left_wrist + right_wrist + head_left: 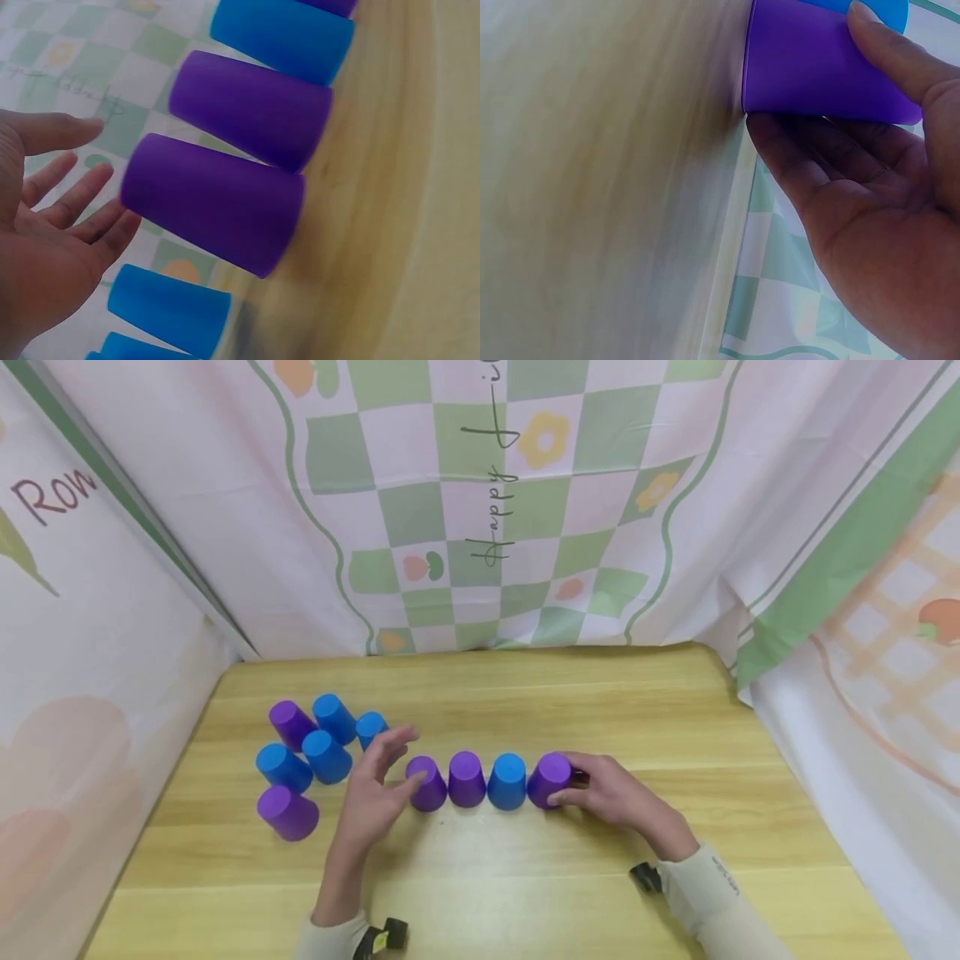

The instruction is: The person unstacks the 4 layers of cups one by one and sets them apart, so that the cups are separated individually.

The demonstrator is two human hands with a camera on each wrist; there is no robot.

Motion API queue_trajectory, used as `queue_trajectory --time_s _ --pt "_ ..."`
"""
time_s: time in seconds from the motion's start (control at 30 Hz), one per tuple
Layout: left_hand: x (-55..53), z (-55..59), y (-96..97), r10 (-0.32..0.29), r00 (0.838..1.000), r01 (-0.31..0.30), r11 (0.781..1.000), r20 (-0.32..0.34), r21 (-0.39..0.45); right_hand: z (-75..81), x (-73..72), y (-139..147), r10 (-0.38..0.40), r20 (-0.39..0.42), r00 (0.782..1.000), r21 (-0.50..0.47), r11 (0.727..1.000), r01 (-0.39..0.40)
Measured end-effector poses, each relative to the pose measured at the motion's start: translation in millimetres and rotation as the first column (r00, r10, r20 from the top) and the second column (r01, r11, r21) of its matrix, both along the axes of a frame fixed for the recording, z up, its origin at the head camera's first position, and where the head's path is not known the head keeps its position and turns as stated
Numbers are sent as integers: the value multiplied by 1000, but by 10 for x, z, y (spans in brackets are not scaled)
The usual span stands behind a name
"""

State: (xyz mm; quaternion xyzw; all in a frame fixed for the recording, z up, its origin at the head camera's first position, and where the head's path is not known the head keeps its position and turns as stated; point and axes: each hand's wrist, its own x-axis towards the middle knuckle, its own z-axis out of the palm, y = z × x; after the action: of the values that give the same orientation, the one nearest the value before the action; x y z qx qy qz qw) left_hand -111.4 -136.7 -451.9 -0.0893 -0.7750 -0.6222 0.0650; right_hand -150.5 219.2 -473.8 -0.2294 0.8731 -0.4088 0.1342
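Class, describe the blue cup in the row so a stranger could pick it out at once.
On the wooden table, find the row of four upside-down cups beside the right hand. That hand holds the purple cup at the row's right end; the blue cup stands next to it. Of the four, it alone is blue.

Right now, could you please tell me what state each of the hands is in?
Left hand: open, holding nothing, beside the row's leftmost purple cup.
Right hand: closed, holding the row's rightmost purple cup.
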Motion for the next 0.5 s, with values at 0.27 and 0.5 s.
queue_trajectory --time_s 0.27,0.5 --pt "-49 -99 51 14 985 2 996 173 -88 6 -9 -3 -3 -6 1000 -3 1000 3" --pt "-72 -174 83 21 972 6 993 234 -115 0 -12 -11 4 -3 1000 0 1000 -4"
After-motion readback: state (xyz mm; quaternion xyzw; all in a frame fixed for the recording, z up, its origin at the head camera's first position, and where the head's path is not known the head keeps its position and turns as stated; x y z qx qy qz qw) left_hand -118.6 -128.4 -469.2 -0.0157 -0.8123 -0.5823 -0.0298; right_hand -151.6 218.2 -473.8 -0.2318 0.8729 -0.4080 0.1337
